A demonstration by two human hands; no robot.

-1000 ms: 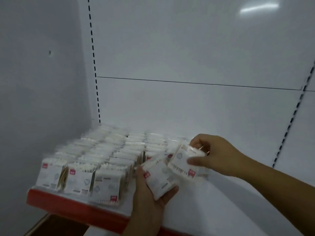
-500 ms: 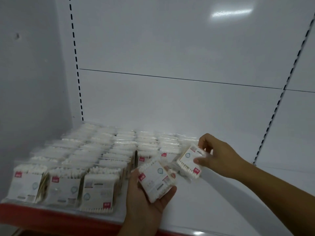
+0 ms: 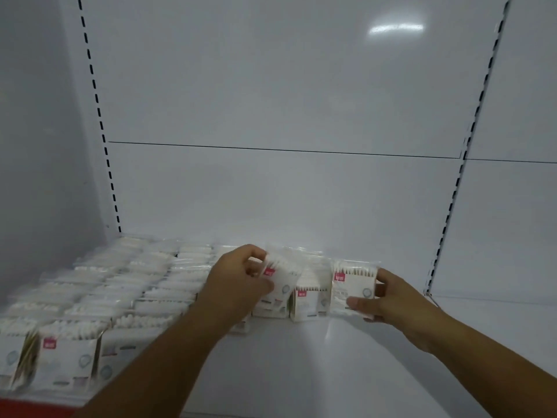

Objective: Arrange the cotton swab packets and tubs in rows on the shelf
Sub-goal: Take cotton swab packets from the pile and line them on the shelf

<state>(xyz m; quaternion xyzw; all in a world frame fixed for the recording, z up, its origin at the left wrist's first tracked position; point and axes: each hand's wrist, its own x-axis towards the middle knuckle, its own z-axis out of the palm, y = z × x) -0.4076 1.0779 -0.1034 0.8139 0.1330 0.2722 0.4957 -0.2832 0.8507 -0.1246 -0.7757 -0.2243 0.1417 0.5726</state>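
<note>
Nearest, at the front left of the shelf, the rows of packets stand with the swab tips up. Further in, the left hand grips a tilted packet with curled fingers. The right hand pinches an upright packet by its right side. A middle packet stands between them, just beside the upright one. I judge the bare shelf lies to the right, so the right hand is nearer to it. Behind is the back panel.
</note>
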